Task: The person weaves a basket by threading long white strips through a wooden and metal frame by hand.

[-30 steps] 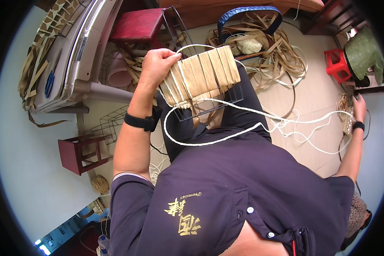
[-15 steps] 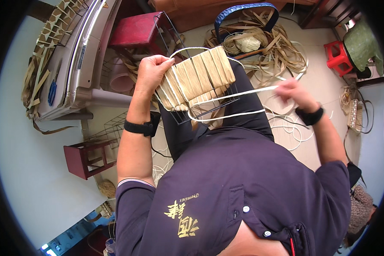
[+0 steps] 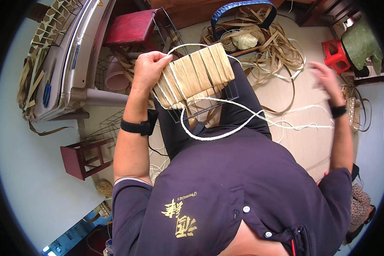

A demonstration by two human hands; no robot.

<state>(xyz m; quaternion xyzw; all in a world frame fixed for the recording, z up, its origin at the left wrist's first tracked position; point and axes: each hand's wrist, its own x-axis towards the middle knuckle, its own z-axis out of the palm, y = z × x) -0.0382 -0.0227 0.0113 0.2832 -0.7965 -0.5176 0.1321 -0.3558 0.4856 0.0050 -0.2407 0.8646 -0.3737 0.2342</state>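
Note:
On my lap rests a wire-frame basket point(image 3: 205, 70) wrapped with wide tan strips, its dark wires bare along the near side. White cord point(image 3: 217, 137) runs over one end of it, loops slackly in front of my shirt and trails off to the right. My left hand point(image 3: 151, 70) is closed at the basket's upper left edge, thumb and fingers pinching the white cord there. Far out to the right, my right hand point(image 3: 326, 81) is raised, somewhat blurred, with fingers stretched out and nothing visible in them. The cord's trailing strands pass below that hand.
A blue-handled basket point(image 3: 243, 6) with cord balls stands ahead among heaped tan strips point(image 3: 281, 55). To the left are a red stool point(image 3: 130, 27), a small dark red stool point(image 3: 74, 162) and a grey surface with blue scissors point(image 3: 47, 94). A red plastic stool point(image 3: 336, 55) is at right.
My right hand has swung outward to the right and away from the white cord it was at. The cord, stretched straight before, now hangs in a slack loop. My left hand keeps its hold.

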